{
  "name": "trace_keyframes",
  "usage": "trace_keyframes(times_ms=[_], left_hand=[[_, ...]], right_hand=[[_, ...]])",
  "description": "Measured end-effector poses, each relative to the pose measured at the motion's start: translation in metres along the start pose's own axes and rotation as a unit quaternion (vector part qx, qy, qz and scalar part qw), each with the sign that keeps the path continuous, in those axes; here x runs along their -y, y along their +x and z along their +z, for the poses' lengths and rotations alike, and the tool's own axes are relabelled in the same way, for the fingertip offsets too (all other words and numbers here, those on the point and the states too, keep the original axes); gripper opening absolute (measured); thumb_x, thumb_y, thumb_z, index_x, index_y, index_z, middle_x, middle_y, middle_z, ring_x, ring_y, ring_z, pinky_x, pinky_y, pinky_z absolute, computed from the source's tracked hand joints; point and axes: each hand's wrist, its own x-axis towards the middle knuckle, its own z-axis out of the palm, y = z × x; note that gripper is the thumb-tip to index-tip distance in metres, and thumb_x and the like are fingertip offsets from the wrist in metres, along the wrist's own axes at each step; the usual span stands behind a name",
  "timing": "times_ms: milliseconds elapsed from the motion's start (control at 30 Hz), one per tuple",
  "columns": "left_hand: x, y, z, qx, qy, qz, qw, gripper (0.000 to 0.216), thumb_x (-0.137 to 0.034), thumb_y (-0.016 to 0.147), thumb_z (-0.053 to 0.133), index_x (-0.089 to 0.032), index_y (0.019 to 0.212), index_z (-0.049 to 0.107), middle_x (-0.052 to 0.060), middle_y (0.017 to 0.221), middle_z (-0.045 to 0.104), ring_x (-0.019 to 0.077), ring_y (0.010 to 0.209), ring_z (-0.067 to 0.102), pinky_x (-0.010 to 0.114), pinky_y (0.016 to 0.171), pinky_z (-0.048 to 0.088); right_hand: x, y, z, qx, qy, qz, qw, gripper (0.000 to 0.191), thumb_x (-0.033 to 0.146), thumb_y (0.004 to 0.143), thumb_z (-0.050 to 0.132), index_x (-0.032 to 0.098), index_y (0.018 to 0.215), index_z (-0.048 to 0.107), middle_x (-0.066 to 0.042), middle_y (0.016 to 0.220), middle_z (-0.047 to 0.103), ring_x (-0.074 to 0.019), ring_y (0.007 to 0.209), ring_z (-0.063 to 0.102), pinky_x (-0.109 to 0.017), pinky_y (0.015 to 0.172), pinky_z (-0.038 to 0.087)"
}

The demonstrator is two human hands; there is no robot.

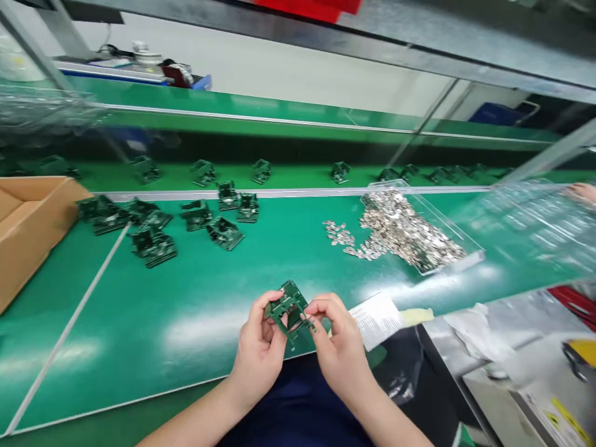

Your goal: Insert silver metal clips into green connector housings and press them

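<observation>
A dark green plastic frame (289,307) with cut-out openings is held tilted above the front of the green table. My left hand (263,335) is closed around its left side, thumb in front. At its lower right edge, my right hand (338,338) pinches with thumb and forefinger. Whatever is between those fingertips is too small to name. Beyond the hands, a clear plastic tray (472,261) lies with a heap of small silvery metal pieces (410,226), some spilled onto the table to its left. Several similar green plastic parts (225,233) are gathered at the left.
An open cardboard box (40,230) stands at the left edge. Behind the table, more green parts (261,171) sit spaced along a green belt (298,177). A white ribbed sheet (378,320) lies by my right hand. Another person's hand (582,192) shows at far right, near blurred clear trays (535,217).
</observation>
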Motion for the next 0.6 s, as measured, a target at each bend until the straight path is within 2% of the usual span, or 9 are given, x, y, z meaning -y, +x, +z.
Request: trace_keyframes(times_ms=[100, 167, 300, 433, 500, 600], left_hand=[[0.000, -0.003, 0.027, 0.068, 0.010, 0.012, 0.998, 0.035, -0.015, 0.090, 0.051, -0.028, 0.122, 0.046, 0.003, 0.107, 0.066, 0.0117, 0.085, 0.069, 0.021, 0.074, 0.056], [0.002, -0.005, 0.039, 0.094, 0.026, 0.011, 0.995, 0.036, -0.014, 0.090, 0.050, -0.028, 0.123, 0.046, 0.003, 0.106, 0.066, 0.0116, 0.082, 0.069, 0.020, 0.071, 0.056], [0.006, -0.010, 0.055, 0.105, 0.060, 0.018, 0.992, 0.036, -0.015, 0.091, 0.049, -0.029, 0.125, 0.045, 0.004, 0.108, 0.066, 0.0128, 0.086, 0.069, 0.021, 0.074, 0.056], [0.010, -0.012, 0.065, 0.115, 0.086, 0.038, 0.989, 0.035, -0.015, 0.092, 0.048, -0.028, 0.124, 0.046, 0.004, 0.111, 0.063, 0.0131, 0.090, 0.067, 0.022, 0.078, 0.055], [0.010, -0.012, 0.070, 0.132, 0.085, 0.038, 0.987, 0.034, -0.015, 0.092, 0.049, -0.028, 0.124, 0.047, 0.005, 0.111, 0.063, 0.0131, 0.088, 0.067, 0.022, 0.076, 0.056], [0.005, -0.012, 0.079, 0.166, 0.070, 0.030, 0.983, 0.032, -0.017, 0.092, 0.049, -0.027, 0.123, 0.047, 0.004, 0.105, 0.064, 0.0131, 0.085, 0.066, 0.021, 0.071, 0.055]], right_hand=[[-0.006, -0.014, -0.014, -0.068, -0.079, -0.037, 0.994, 0.016, 0.009, 0.085, 0.049, 0.021, 0.090, 0.057, -0.012, 0.126, 0.050, -0.0260, 0.121, 0.046, -0.043, 0.096, 0.041], [-0.011, -0.021, -0.020, -0.096, -0.091, -0.038, 0.990, 0.023, 0.004, 0.080, 0.047, 0.021, 0.092, 0.055, -0.012, 0.138, 0.042, -0.0277, 0.130, 0.038, -0.047, 0.101, 0.037], [-0.018, -0.030, -0.031, -0.133, -0.066, -0.028, 0.989, 0.026, 0.002, 0.077, 0.046, 0.022, 0.092, 0.054, -0.011, 0.140, 0.042, -0.0285, 0.133, 0.036, -0.050, 0.104, 0.034], [-0.018, -0.033, -0.042, -0.149, 0.026, 0.078, 0.985, 0.003, 0.020, 0.084, 0.057, 0.021, 0.081, 0.059, -0.012, 0.136, 0.047, -0.0299, 0.126, 0.046, -0.046, 0.100, 0.039], [-0.019, -0.033, -0.047, -0.165, 0.094, 0.124, 0.974, 0.011, 0.027, 0.082, 0.062, 0.020, 0.074, 0.058, -0.013, 0.134, 0.050, -0.0305, 0.124, 0.048, -0.045, 0.099, 0.040], [-0.021, -0.035, -0.053, -0.189, 0.194, 0.149, 0.951, 0.018, 0.031, 0.078, 0.067, 0.020, 0.073, 0.055, -0.014, 0.133, 0.051, -0.0304, 0.123, 0.050, -0.043, 0.098, 0.042]])
